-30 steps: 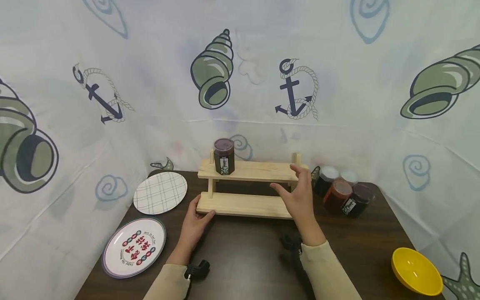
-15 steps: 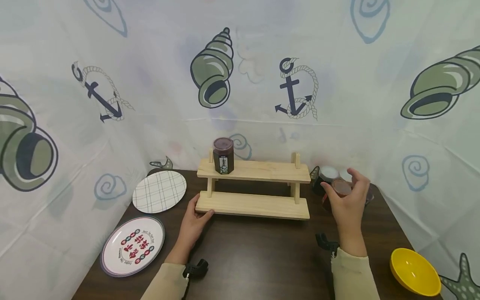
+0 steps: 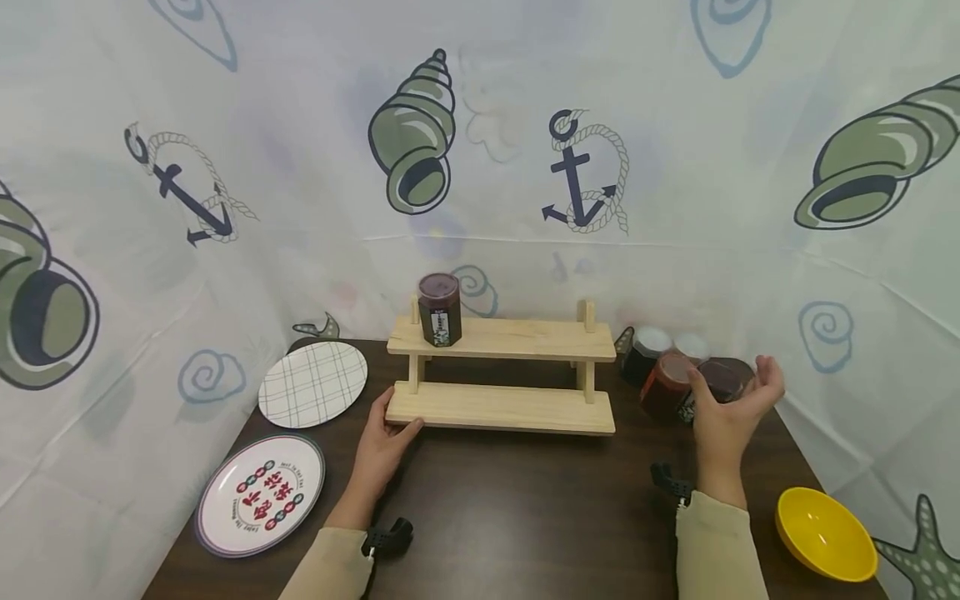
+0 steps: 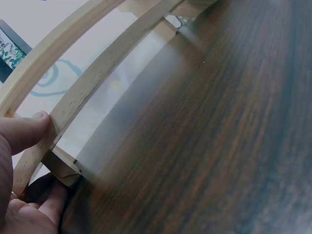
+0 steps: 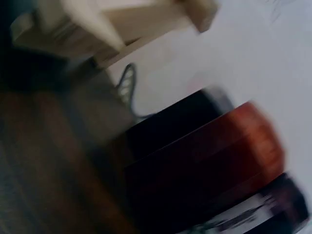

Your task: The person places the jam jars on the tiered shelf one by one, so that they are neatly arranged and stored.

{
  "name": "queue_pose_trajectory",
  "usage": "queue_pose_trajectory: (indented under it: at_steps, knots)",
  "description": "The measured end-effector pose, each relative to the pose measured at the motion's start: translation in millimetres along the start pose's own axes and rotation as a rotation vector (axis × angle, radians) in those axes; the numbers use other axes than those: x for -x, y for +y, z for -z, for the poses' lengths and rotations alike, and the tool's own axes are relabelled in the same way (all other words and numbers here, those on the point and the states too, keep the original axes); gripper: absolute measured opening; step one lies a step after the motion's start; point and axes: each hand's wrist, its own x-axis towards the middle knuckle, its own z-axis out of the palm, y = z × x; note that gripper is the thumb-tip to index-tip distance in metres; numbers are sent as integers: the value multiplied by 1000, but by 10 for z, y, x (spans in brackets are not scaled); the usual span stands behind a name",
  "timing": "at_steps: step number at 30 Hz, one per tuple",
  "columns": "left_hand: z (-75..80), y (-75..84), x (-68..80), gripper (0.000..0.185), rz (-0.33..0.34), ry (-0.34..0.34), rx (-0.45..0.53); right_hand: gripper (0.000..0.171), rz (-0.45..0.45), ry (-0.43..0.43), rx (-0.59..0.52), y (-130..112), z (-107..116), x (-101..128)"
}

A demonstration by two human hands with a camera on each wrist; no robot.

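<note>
My left hand (image 3: 381,450) grips the left end of the lower board of a two-tier wooden shelf (image 3: 498,407). In the left wrist view its thumb (image 4: 31,129) lies against the board's edge and the other fingers reach underneath. On the upper board, toward the left, stands a dark jar (image 3: 440,321) with a purplish lid. My right hand (image 3: 726,433) is at a second dark jar (image 3: 723,377), thumb on its left and fingers spread on its right, partly hiding it. Close beside that jar stands a red jar (image 3: 667,387), seen large in the right wrist view.
Behind the red jar are a dark jar with a pale lid (image 3: 647,354) and another pale-topped jar (image 3: 692,346). On the left lie a checked plate (image 3: 313,385) and a plate with red lettering (image 3: 300,467). A yellow bowl (image 3: 825,533) sits at the right edge of the table (image 3: 525,517).
My right hand has moved from the shelf's right end over to the jars at the right, and now stands around the near dark jar. My left hand has stayed on the shelf.
</note>
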Motion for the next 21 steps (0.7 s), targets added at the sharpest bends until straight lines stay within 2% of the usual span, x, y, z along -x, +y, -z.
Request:
queue_pose_trajectory:
  at_steps: [6, 11, 17, 21]
  knots:
    - [9, 18, -8, 91, 4, -7, 8, 110, -81, -13, -58, 350, 54, 38]
    - [7, 10, 10, 91, 0, -8, 6, 111, -167, 0, -82, 637, 135, 33]
    - [10, 1, 16, 91, 0, -3, 6, 107, -348, -27, -54, 733, 188, 41]
    - [11, 7, 4, 90, -7, -5, 6, 105, -391, -56, -53, 836, 206, 50]
